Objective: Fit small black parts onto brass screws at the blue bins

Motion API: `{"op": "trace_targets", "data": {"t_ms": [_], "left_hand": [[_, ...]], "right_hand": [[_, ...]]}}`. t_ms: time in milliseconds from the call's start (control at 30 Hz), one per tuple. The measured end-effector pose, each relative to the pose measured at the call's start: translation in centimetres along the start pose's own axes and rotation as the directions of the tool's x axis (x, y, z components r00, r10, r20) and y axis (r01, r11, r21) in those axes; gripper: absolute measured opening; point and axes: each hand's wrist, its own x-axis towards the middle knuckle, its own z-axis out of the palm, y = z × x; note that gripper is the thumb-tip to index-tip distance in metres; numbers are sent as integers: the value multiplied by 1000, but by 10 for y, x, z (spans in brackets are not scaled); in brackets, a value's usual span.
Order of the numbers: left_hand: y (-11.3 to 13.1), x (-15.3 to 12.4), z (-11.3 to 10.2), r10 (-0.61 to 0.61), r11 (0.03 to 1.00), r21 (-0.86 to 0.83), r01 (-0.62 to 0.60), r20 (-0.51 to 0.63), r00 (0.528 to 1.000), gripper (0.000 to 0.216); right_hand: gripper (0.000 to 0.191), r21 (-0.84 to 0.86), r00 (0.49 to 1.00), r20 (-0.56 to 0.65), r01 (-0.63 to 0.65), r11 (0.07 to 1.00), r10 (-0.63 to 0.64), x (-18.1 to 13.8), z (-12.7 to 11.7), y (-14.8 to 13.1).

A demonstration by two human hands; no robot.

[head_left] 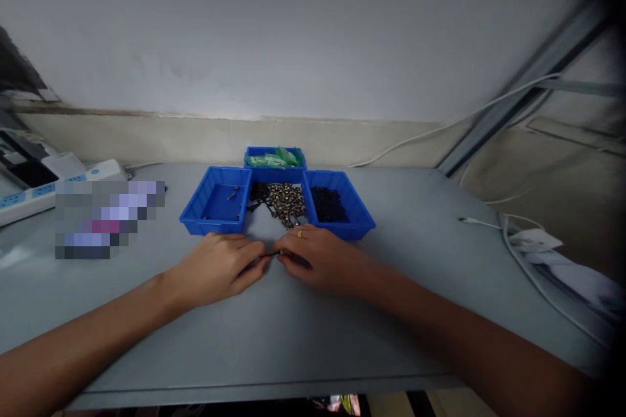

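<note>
My left hand (229, 264) and my right hand (315, 257) meet over the tabletop, fingertips almost touching. Both are pinched on a thin dark part (272, 253) that spans the small gap between them; its exact kind is too small to make out. A glint of metal shows at the right fingertips. Just beyond the hands lies a loose pile of small brass-coloured metal pieces (286, 202), with black pieces (259, 193) on its left side. A blue bin (192, 214) at the left holds a few small screw-like pieces. Many small black parts (328, 204) fill the right blue bin (359, 212).
Behind the pile stands a third blue bin (250, 172) with green plastic packets (276, 158). On the left are a white power strip (98, 174) and a pixelated object (110, 221). White cables (518, 267) lie at the right, near a metal frame post (469, 133). A wall closes off the back.
</note>
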Motion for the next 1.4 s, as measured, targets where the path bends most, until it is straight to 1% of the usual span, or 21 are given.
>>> {"op": "trace_targets", "data": {"t_ms": [167,400,567,867,1100,1400], "left_hand": [[-1,0,0,-7,1000,17,6,17,1000,26],[-2,0,3,1,1000,20,-2,19,1000,26],[-1,-1,3,2,999,32,-2,13,1000,25],[-1,0,2,18,999,27,-18,-3,1000,26],[-1,-1,2,19,999,38,-19,0,1000,24],[-1,0,2,7,1000,31,-7,5,1000,26]], "right_hand": [[14,2,999,-41,27,1000,-27,0,1,1],[14,17,999,-23,30,999,-29,0,-1,0],[14,-15,998,-17,57,998,-57,1,-2,-1],[15,-30,997,-36,62,998,-63,1,-3,-3],[16,-18,998,25,51,999,-50,1,-4,-2],[16,7,999,38,13,1000,-14,0,-4,-3]]}}
